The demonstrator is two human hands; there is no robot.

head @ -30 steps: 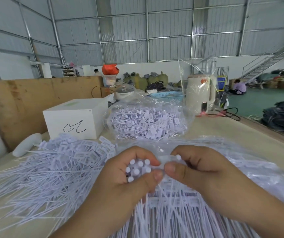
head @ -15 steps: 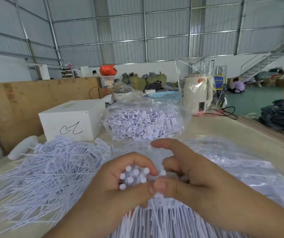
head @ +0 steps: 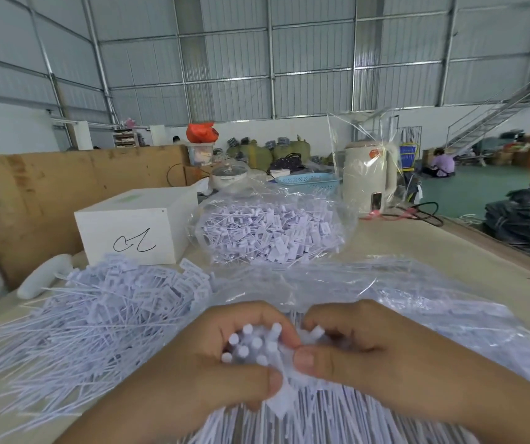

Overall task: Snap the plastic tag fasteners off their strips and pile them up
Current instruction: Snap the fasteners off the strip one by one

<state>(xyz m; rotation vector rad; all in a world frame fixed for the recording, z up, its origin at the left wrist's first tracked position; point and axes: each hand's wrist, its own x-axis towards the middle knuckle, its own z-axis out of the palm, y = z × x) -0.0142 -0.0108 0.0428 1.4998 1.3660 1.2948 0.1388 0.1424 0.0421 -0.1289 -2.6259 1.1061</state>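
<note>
Table: a pale worktop (head: 424, 251) runs across the whole near view, with the person's 2 forearms coming in from the bottom edge.
Clear plastic sheet: crinkled film (head: 433, 302) lies spread over the right half of the table, partly under the right hand.
Loose pile: separated white fasteners (head: 97, 318) are heaped on the left of the table, thin tails fanning toward the near left.
Bagged fasteners: a clear bag of tags (head: 270, 232) sits behind the hands, just beside a white box (head: 132, 232) with a black scribble.
Kettle: a cream jug (head: 369, 177) wrapped in clear film stands at the far right of the table.
Left hand: (head: 225, 363) curled into a closed fist around a bundle of fasteners (head: 254, 344), round white heads poking up, thumb pressed across the front.
Right hand: (head: 363, 350) knuckles up, touching the left, thumb and bent forefinger pinching 1 fastener at the bundle's right edge.
Strips: long white tails (head: 321, 418) hang below both hands.
</note>
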